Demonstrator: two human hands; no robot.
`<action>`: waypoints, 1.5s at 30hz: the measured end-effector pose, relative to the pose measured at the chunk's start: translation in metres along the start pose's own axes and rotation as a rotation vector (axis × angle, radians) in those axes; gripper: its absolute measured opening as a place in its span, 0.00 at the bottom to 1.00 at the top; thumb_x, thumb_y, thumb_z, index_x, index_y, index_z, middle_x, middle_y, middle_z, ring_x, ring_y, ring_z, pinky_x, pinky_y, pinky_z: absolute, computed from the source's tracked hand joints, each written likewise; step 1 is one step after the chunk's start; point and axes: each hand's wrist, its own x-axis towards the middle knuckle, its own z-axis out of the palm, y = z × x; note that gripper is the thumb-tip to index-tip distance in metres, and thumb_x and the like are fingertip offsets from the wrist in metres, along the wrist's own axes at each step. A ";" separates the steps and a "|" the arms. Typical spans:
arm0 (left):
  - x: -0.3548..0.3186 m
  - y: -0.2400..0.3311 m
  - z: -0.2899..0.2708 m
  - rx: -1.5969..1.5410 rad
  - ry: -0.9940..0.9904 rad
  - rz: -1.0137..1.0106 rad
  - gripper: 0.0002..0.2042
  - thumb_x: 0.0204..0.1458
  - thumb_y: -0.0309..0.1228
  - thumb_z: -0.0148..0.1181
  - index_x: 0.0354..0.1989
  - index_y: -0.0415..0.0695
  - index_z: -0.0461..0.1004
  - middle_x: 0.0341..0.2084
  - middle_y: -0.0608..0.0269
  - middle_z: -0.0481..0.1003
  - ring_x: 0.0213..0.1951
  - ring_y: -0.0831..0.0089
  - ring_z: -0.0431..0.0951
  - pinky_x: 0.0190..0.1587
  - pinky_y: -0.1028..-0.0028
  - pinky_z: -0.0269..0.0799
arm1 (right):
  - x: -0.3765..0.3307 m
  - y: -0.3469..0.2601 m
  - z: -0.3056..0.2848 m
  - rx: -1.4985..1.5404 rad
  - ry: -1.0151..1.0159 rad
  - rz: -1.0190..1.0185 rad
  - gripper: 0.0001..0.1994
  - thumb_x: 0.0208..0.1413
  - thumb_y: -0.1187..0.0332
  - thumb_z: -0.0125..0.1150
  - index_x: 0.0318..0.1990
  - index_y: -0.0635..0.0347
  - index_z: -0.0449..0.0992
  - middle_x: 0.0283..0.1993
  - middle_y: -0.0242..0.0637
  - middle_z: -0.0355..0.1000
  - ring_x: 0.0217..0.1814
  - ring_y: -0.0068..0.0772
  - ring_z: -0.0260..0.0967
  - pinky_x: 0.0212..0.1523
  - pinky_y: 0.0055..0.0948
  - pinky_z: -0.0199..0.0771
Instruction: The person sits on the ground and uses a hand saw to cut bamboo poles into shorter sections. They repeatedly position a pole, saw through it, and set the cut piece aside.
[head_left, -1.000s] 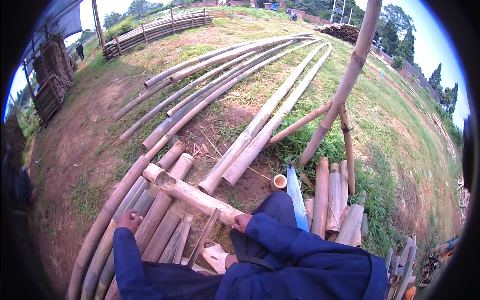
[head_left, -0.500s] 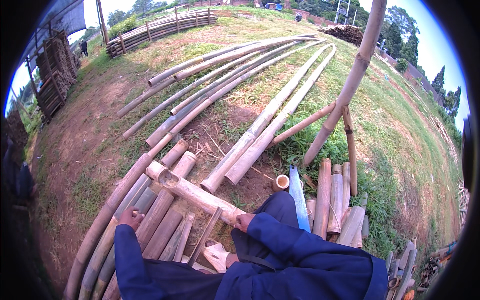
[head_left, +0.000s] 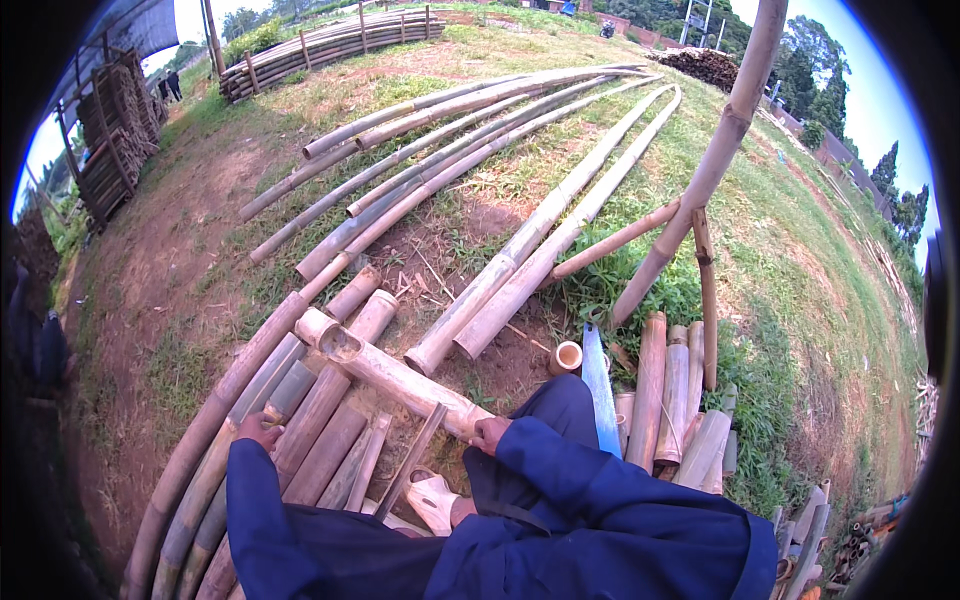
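A thick bamboo section (head_left: 405, 378) with a scooped notch near its far end lies slantwise before me, its far end over other cut bamboo. My right hand (head_left: 490, 434) is closed round its near end, by my knee. To the left, my left hand (head_left: 260, 430) rests over the cut bamboo lengths (head_left: 318, 420), fingers partly spread, with nothing visibly held. A narrow split bamboo strip (head_left: 412, 460) leans across the section's near part. Beyond my knee stands a hand saw with a blue-white blade (head_left: 600, 395), next to a short bamboo cup (head_left: 567, 357).
Long bamboo poles (head_left: 520, 270) stretch over the grass ahead. A slanted bamboo post (head_left: 690, 200) with braces rises at the right, above upright bamboo pieces (head_left: 652, 390). Stacked poles (head_left: 330, 45) stand far left. My sandalled foot (head_left: 436, 500) is close by the bamboo strip.
My left hand has shifted slightly up, its fingers a little more spread. The right hand keeps its hold on the notched bamboo section. The view has tilted slightly.
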 end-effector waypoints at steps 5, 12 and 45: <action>0.050 -0.131 -0.013 0.193 0.020 0.013 0.17 0.48 0.30 0.73 0.45 0.37 0.80 0.28 0.46 0.81 0.31 0.63 0.85 0.32 0.61 0.80 | 0.008 -0.022 -0.003 0.024 -0.033 -0.030 0.16 0.53 0.54 0.68 0.37 0.59 0.80 0.39 0.51 0.79 0.46 0.56 0.78 0.47 0.50 0.76; 0.046 -0.134 -0.031 -0.621 -0.173 -0.023 0.22 0.51 0.27 0.69 0.55 0.33 0.74 0.33 0.47 0.81 0.33 0.64 0.82 0.30 0.63 0.77 | 0.006 -0.023 -0.007 0.044 -0.067 -0.022 0.17 0.54 0.55 0.67 0.40 0.60 0.80 0.40 0.52 0.79 0.48 0.57 0.78 0.49 0.50 0.75; -0.036 0.021 -0.029 -0.083 0.018 0.204 0.24 0.54 0.31 0.69 0.60 0.38 0.72 0.34 0.55 0.78 0.29 0.72 0.78 0.30 0.70 0.74 | 0.006 -0.006 0.000 -0.054 -0.039 -0.034 0.17 0.57 0.51 0.65 0.37 0.57 0.79 0.35 0.48 0.79 0.43 0.54 0.79 0.44 0.50 0.75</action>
